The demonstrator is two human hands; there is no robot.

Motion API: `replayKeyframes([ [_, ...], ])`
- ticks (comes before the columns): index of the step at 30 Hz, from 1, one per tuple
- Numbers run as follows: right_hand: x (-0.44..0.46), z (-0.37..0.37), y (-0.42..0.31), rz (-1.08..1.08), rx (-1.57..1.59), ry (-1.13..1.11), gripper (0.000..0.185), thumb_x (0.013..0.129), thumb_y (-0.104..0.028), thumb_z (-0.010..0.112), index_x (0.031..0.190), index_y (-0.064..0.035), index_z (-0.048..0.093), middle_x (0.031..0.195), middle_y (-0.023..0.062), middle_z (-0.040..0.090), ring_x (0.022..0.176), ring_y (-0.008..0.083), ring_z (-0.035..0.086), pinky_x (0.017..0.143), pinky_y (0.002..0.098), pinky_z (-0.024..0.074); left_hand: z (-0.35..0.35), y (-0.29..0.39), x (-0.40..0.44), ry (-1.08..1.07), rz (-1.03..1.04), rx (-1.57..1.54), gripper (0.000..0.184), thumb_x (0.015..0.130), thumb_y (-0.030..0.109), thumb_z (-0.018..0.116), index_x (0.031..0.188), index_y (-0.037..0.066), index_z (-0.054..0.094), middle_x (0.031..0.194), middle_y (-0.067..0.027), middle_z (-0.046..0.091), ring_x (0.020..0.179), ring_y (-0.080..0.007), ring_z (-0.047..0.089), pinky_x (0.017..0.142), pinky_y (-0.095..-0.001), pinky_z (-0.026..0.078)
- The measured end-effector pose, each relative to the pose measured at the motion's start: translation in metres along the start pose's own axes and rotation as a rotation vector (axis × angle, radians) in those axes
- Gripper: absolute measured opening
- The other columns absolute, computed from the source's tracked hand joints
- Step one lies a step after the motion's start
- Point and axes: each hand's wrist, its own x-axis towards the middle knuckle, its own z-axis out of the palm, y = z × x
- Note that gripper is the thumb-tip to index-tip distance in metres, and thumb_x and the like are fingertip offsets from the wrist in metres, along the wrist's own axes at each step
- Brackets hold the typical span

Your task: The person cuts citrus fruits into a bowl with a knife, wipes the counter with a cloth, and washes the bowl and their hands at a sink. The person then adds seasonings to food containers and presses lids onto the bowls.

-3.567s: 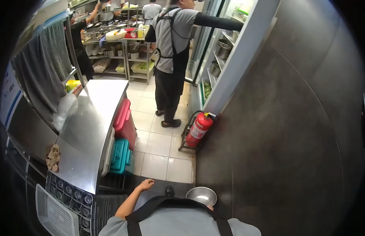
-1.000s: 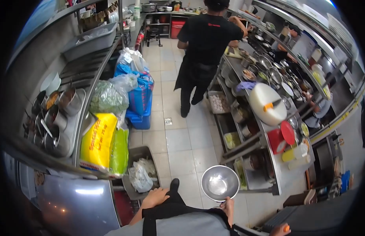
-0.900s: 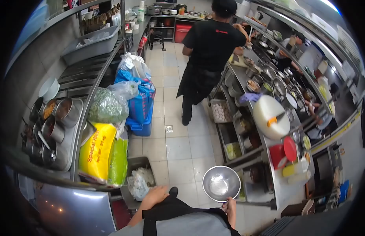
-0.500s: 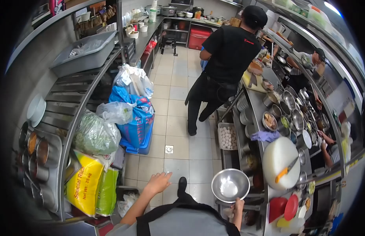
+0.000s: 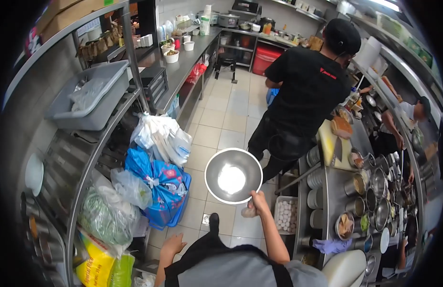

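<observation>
A round steel bowl, its inside facing up, is held out in front of me over the floor. My right hand grips its near right rim, and something pale and translucent hangs below the fingers. My left hand hangs low at my left side, holding nothing, its fingers apart. Close by the left hand are a blue flowered bag on a blue crate and a yellow rice sack.
A person in black stands ahead to the right at a steel counter with a cutting board, pans and bowls. Left is a slatted rack with a grey tub. Egg tray sits low right. Farther right, another person works.
The bowl has moved left and forward with my right hand. My left hand has dropped lower and left. The view has advanced along the aisle, and the person in black appears nearer.
</observation>
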Motion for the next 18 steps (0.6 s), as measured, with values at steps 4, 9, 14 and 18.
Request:
replayKeyframes([
  [4, 0.089, 0.018, -0.051, -0.038, 0.036, -0.018, 0.029, 0.074, -0.006, 0.047, 0.101, 0.0029, 0.045, 0.061, 0.0103, 0.050, 0.032, 0.0160, 0.041, 0.030, 0.0291, 0.0338, -0.097, 0.033, 0.080, 0.026, -0.015, 0.039, 0.053, 0.081, 0.037, 0.054, 0.123, 0.008, 0.041, 0.108, -0.0179, 0.054, 0.102, -0.0373, 0.051, 0.084, -0.0463, 0.042],
  [9, 0.173, 0.011, -0.110, -0.052, 0.022, 0.061, 0.040, 0.073, -0.003, 0.046, 0.112, -0.0003, 0.041, 0.064, 0.0100, 0.052, 0.031, 0.0148, 0.041, 0.027, 0.0268, 0.0337, -0.230, 0.100, 0.207, 0.203, 0.236, 0.013, 0.049, 0.082, 0.032, 0.054, 0.122, 0.009, 0.041, 0.107, -0.0183, 0.054, 0.099, -0.0359, 0.052, 0.079, -0.0485, 0.042],
  [14, 0.291, -0.001, -0.163, -0.030, -0.040, 0.011, 0.044, 0.072, -0.001, 0.043, 0.117, 0.0000, 0.041, 0.068, 0.0116, 0.054, 0.033, 0.0138, 0.042, 0.030, 0.0259, 0.0359, -0.332, 0.151, 0.331, 0.304, 0.406, 0.018, 0.047, 0.083, 0.030, 0.053, 0.123, 0.009, 0.041, 0.106, -0.0175, 0.054, 0.098, -0.0345, 0.053, 0.079, -0.0472, 0.042],
  [18, 0.392, 0.013, -0.229, -0.055, -0.087, -0.011, 0.040, 0.073, -0.003, 0.044, 0.114, 0.0010, 0.042, 0.065, 0.0117, 0.052, 0.033, 0.0140, 0.043, 0.030, 0.0275, 0.0347, -0.366, 0.146, 0.414, 0.302, 0.342, 0.009, 0.048, 0.083, 0.032, 0.053, 0.123, 0.010, 0.040, 0.106, -0.0177, 0.054, 0.100, -0.0344, 0.052, 0.082, -0.0462, 0.042],
])
